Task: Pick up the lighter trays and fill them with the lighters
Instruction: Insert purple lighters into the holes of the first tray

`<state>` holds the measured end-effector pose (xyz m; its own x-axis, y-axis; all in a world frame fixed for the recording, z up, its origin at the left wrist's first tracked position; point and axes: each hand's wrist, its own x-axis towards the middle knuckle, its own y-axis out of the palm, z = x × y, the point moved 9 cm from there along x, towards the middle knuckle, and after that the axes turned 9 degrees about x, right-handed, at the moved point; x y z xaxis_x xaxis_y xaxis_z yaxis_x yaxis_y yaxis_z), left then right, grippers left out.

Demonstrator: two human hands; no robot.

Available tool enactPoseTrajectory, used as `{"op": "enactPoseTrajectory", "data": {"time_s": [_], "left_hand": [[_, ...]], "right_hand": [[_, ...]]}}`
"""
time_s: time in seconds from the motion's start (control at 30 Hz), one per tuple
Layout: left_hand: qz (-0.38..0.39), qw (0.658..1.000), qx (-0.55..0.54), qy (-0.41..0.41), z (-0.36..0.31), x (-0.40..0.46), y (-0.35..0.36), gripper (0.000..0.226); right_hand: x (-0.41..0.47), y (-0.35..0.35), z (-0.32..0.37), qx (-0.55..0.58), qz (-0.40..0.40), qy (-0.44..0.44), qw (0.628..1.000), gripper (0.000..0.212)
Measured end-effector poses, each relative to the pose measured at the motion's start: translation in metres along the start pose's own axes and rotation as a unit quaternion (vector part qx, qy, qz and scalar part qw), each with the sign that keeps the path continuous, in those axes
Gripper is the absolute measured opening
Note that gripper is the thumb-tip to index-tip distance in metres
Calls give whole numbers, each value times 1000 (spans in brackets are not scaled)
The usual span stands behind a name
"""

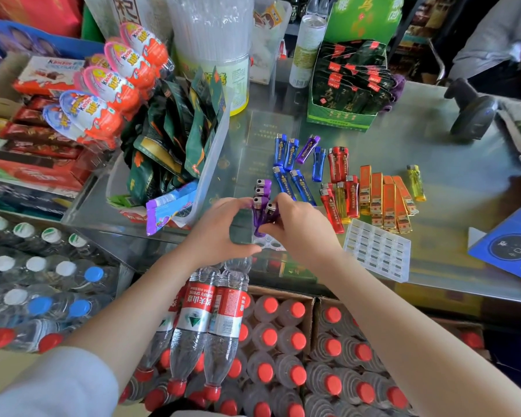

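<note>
A white lighter tray (268, 244) with round holes lies at the counter's near edge, mostly hidden under my hands. Several purple lighters (262, 191) stand upright in it. My right hand (298, 227) pinches one purple lighter (269, 216) above the tray. My left hand (223, 230) grips the tray's left side. A second white tray (378, 249) with rectangular slots lies to the right. Loose blue lighters (289, 164), red lighters (339, 173), orange-gold lighters (387, 200) and a yellow lighter (416, 182) lie on the glass counter (448, 164).
A clear bin of green snack packets (175, 139) stands left of the tray. A green display box (348, 82) sits at the back, a barcode scanner (471, 111) at the right, a blue box (512, 245) at the right edge. Water bottles (211, 320) fill the space below the counter.
</note>
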<state>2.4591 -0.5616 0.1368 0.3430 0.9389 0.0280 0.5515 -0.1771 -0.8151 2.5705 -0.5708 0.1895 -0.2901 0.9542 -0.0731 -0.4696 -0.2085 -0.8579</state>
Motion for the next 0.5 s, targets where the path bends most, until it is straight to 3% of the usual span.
{"op": "enactPoseTrajectory", "data": {"time_s": [0.23, 0.37, 0.4, 0.5], "left_hand": [[-5, 1000, -4, 1, 1, 0, 0, 87], [-5, 1000, 1, 7, -2, 1, -1, 85], [-8, 1000, 3, 9, -4, 1, -2, 85], [-23, 999, 15, 22, -7, 2, -5, 81]], "right_hand": [[0, 10, -10, 92, -14, 37, 995, 29], [9, 12, -22, 55, 152, 7, 987, 29], [15, 7, -26, 52, 155, -6, 987, 22], [41, -30, -50, 101, -15, 20, 995, 19]]}}
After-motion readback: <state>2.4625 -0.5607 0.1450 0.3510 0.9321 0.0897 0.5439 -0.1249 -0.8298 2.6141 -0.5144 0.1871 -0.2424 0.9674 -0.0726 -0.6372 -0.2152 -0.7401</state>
